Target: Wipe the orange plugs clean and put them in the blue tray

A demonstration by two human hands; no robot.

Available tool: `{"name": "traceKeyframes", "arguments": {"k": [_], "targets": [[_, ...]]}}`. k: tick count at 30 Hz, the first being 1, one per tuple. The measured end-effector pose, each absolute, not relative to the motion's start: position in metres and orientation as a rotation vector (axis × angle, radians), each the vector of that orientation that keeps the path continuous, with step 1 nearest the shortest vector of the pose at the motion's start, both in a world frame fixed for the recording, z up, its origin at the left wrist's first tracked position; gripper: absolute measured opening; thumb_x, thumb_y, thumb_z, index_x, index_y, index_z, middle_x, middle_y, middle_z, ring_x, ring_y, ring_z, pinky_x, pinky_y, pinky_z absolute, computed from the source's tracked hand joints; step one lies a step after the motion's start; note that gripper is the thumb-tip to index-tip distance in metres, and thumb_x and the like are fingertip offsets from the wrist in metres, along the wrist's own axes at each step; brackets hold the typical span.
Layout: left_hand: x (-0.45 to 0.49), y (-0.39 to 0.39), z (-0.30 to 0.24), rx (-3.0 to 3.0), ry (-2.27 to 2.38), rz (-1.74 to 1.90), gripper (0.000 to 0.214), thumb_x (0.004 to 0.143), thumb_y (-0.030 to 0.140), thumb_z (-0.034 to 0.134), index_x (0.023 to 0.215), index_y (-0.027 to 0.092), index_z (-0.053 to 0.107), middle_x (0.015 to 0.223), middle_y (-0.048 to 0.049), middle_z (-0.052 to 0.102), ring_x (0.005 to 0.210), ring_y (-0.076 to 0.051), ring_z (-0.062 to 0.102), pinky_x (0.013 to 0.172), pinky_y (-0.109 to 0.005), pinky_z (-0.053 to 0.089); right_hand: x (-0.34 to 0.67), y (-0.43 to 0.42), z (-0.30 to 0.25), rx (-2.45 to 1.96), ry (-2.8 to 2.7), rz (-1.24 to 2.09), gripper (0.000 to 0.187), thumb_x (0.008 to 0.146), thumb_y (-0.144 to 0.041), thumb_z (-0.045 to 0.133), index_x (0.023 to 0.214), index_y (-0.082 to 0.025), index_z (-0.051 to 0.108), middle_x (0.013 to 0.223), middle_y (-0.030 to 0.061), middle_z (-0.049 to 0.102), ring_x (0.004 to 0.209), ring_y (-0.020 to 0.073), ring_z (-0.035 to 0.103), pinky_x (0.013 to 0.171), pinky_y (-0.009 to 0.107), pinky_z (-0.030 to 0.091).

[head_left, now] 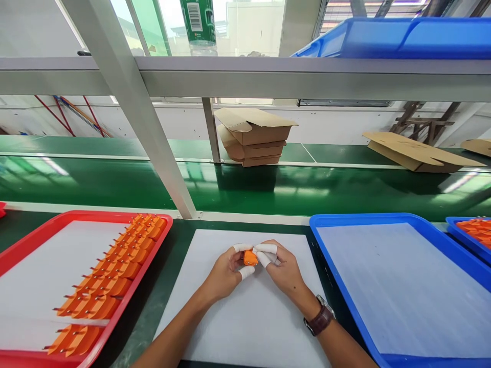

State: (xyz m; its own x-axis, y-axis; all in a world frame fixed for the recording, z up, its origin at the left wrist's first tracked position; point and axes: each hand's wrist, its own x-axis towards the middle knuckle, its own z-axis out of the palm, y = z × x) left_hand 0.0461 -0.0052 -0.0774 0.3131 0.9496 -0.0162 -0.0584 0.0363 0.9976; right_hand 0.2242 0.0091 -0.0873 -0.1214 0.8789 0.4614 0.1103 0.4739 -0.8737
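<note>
A small orange plastic part (250, 257) is held up over a white work sheet (245, 312). My left hand (226, 271) grips it from the left between thumb and fingers, which wear white finger cots. From the right, my right hand (282, 266) pinches at the part's upper right edge, its thumb and fingers also in white cots. Whether a second small piece sits in the right pinch is hidden by the fingertips. A watch is strapped round my right wrist.
On the left, a red tray (126, 327) holds rows of orange parts (115, 276) with pins sticking out. At right lies a paper-lined blue tray (345, 291), beside another blue tray (466, 240) of orange pieces. Cardboard boxes (261, 138) stand behind a green conveyor (307, 191); a metal frame (149, 133) crosses in front.
</note>
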Motion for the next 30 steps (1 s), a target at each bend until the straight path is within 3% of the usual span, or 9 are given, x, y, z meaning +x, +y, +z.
{"name": "traceKeyframes", "arguments": {"k": [10, 16, 21, 30], "targets": [[0.046, -0.010, -0.069, 1.449, 0.913, 0.898, 0.055, 0.076, 0.015, 0.071, 0.128, 0.026, 0.058, 0.125, -0.0090, 0.064, 0.113, -0.026, 0.062, 0.099, -0.042, 0.052, 0.230, 0.010, -0.089, -0.794, -1.765, 0.905, 0.021, 0.089, -0.019, 0.062, 0.102, -0.031, 0.074, 0.097, 0.0027, 0.072, 0.095, 0.0193, 0.065, 0.082, 0.035, 0.055], [0.045, -0.004, -0.081, 1.278, 0.959, 1.003, 0.055, 0.078, 0.024, 0.073, 0.129, 0.021, 0.054, 0.129, -0.0110, 0.062, 0.119, -0.025, 0.061, 0.107, -0.045, 0.047, 0.228, 0.011, -0.087, -0.897, -1.568, 0.798, 0.018, 0.089, -0.020, 0.062, 0.100, -0.028, 0.073, 0.095, 0.0029, 0.069, 0.085, 0.0172, 0.065, 0.071, 0.029, 0.055], [0.045, -0.001, -0.082, 1.196, 1.029, 1.035, 0.055, 0.077, 0.029, 0.075, 0.126, 0.016, 0.055, 0.123, -0.0122, 0.067, 0.114, -0.026, 0.064, 0.107, -0.046, 0.048, 0.225, 0.008, -0.087, -0.855, -1.603, 0.806, 0.024, 0.088, -0.016, 0.060, 0.104, -0.029, 0.072, 0.098, 0.0028, 0.068, 0.089, 0.0168, 0.064, 0.075, 0.029, 0.054], [0.047, -0.002, -0.082, 1.202, 1.169, 1.095, 0.050, 0.076, 0.032, 0.076, 0.121, 0.018, 0.060, 0.122, -0.0107, 0.069, 0.113, -0.027, 0.066, 0.105, -0.045, 0.051, 0.223, 0.006, -0.094, -0.849, -1.689, 0.754, 0.028, 0.089, -0.012, 0.058, 0.108, -0.028, 0.069, 0.103, 0.0042, 0.066, 0.093, 0.0183, 0.063, 0.078, 0.031, 0.054]]}}
